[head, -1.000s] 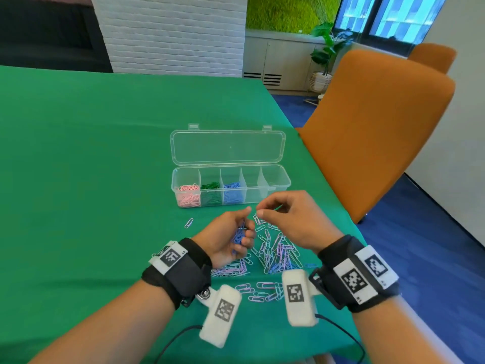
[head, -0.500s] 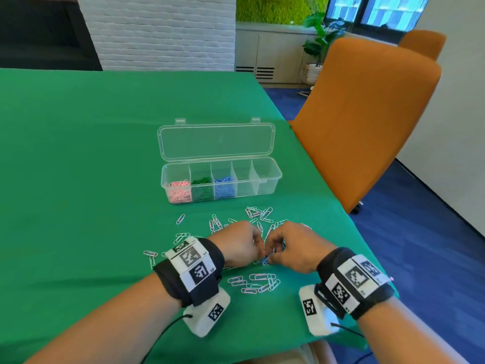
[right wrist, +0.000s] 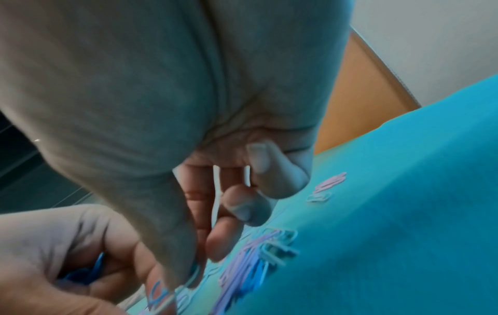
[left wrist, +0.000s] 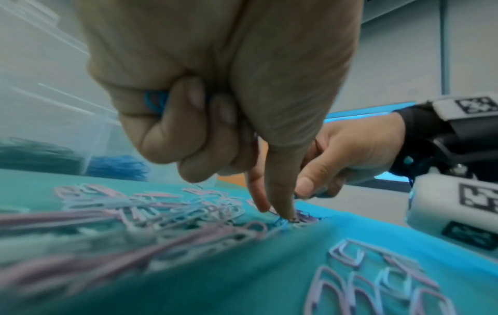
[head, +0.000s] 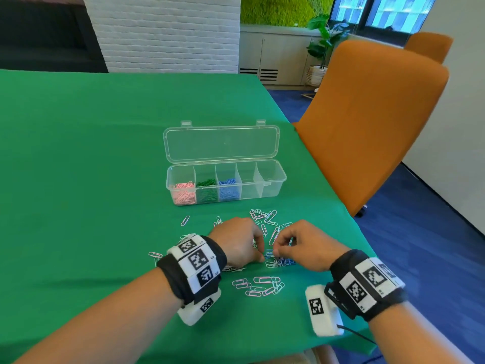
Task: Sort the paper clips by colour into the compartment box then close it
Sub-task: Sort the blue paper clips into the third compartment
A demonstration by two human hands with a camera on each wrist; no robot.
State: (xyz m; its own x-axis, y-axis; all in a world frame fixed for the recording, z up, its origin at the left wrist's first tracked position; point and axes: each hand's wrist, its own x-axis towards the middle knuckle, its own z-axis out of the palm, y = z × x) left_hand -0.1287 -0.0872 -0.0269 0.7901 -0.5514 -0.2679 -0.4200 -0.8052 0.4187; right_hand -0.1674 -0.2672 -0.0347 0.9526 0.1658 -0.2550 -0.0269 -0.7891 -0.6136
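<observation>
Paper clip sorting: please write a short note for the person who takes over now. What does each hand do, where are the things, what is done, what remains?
Left hand: fingers curled round a few blue clips, index fingertip down on the loose pile.
Right hand: pinching at a blue clip in the same pile; whether it has it is unclear.
Compartment box: open on the green table, lid folded back. Pink, green and blue clips fill the three left compartments; the two right ones look empty.
Left to do: the remaining blue, then the pink-white and pale clips on the table, then close the lid.
</observation>
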